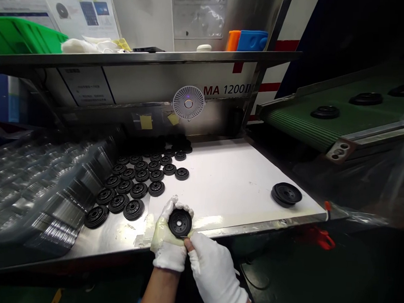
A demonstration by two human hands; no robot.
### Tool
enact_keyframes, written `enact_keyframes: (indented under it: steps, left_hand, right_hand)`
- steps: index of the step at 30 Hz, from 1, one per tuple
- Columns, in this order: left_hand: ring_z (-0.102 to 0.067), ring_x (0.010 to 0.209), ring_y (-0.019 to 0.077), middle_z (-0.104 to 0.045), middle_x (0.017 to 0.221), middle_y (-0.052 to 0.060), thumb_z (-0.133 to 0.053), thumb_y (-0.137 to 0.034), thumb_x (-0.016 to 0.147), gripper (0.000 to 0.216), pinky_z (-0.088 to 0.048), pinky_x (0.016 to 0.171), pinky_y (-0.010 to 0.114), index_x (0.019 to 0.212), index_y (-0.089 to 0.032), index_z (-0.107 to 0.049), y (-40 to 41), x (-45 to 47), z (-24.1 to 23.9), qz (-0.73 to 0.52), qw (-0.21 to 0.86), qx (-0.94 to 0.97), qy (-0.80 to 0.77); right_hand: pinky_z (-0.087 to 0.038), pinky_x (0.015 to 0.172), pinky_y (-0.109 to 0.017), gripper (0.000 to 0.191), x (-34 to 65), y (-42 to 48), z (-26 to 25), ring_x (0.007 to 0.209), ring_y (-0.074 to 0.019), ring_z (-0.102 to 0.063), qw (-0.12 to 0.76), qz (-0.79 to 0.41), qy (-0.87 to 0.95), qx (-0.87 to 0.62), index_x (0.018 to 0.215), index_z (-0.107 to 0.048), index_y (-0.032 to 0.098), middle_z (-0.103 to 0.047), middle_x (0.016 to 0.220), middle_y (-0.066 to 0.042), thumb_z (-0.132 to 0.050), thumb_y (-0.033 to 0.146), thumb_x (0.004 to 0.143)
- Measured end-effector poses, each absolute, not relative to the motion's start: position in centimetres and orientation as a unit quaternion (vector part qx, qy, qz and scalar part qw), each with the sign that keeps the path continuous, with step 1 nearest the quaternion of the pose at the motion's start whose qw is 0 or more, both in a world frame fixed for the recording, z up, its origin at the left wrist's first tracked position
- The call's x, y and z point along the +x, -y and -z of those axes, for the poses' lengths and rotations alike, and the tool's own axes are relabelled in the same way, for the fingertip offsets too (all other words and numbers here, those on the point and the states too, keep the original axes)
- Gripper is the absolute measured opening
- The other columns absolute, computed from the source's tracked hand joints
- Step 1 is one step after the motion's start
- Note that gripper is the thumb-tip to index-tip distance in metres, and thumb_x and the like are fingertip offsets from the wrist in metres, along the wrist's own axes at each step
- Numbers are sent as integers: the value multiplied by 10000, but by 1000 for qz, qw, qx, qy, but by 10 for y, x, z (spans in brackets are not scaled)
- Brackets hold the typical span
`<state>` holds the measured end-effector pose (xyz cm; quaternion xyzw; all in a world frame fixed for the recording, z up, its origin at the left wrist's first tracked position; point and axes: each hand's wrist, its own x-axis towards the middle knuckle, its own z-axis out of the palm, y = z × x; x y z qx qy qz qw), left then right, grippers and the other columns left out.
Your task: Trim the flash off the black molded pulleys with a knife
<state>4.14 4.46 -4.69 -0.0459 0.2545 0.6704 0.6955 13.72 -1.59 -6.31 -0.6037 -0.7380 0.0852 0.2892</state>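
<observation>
Black moulded pulley (pixel 180 223), round and grooved at the rim, face tilted up toward the camera, with a large centre hole ringed by smaller holes. Gripped by the rim in a white-gloved left hand (pixel 169 236), fingers (pixel 178 205) curled around its upper edge. Just below, a white-gloved right hand (pixel 213 271), fingertips (pixel 187 244) touching the lower edge.

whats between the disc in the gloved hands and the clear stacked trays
Rows of black ribbed discs on the steel bench, seen in the head view.
</observation>
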Motion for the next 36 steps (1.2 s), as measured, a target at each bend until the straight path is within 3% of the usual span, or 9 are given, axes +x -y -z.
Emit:
enact_keyframes:
  steps: [3, 6, 10, 15, 17, 21, 30, 36]
  left_hand:
    - [-600, 730, 160, -615, 751, 46, -565, -97, 698, 223, -495, 751, 368, 905, -170, -602, -41, 40, 44, -668, 698, -31, -254]
    - [-603, 840, 246, -625, 895, 119, -535, -132, 699, 329, -486, 747, 455, 1023, -160, -582, -36, 37, 42, -627, 736, 3, -255]
    - [-598, 685, 175, -597, 692, 52, -557, -133, 702, 233, -504, 682, 357, 929, -147, -608, -36, 38, 43, -637, 728, 14, -252]
    - [-568, 598, 108, -556, 601, -9, -575, -130, 715, 43, -506, 661, 283, 736, -163, -592, -42, 43, 42, -662, 708, -52, -241]
    - [-588, 649, 120, -578, 641, 0, -567, -126, 714, 85, -508, 702, 302, 778, -170, -602, -41, 43, 39, -669, 701, -39, -242]
    - [-605, 831, 231, -624, 838, 92, -543, -162, 701, 298, -499, 738, 434, 996, -157, -591, -33, 39, 34, -634, 729, 33, -255]
    - [-559, 585, 106, -539, 588, -19, -583, -138, 708, 66, -505, 668, 298, 766, -170, -587, -42, 44, 38, -660, 708, -34, -248]
    - [-601, 814, 218, -617, 814, 89, -541, -152, 707, 285, -499, 733, 414, 988, -144, -589, -32, 40, 32, -631, 731, 39, -255]
  right_hand:
    - [-209, 493, -264, 264, 137, 16, 62, 532, -130, -529, 298, -97, 744, -590, 681, -497, 228, -597, 607, 32, -358, 300, 894]
    - [-219, 493, -258, 285, 144, 12, 58, 519, -125, -514, 303, -102, 738, -594, 686, -489, 224, -587, 602, 31, -336, 315, 908]
    - [-230, 503, -258, 262, 149, 10, 58, 526, -128, -519, 304, -82, 727, -610, 705, -497, 223, -586, 607, 28, -344, 298, 904]
    - [-208, 486, -269, 275, 137, 16, 58, 503, -128, -514, 304, -71, 734, -603, 660, -494, 221, -585, 584, 26, -358, 294, 888]
    - [-207, 484, -267, 279, 135, 17, 57, 499, -125, -509, 308, -75, 737, -597, 655, -489, 220, -580, 577, 28, -355, 294, 888]
    - [-218, 488, -259, 281, 143, 15, 55, 500, -124, -505, 316, -75, 734, -597, 670, -491, 219, -578, 577, 27, -344, 297, 897]
    - [-214, 489, -266, 290, 136, 19, 58, 510, -132, -523, 301, -73, 737, -601, 656, -498, 219, -589, 583, 21, -350, 296, 893]
    - [-221, 495, -264, 273, 142, 18, 61, 516, -132, -532, 304, -79, 730, -607, 680, -501, 223, -581, 583, 25, -348, 293, 895]
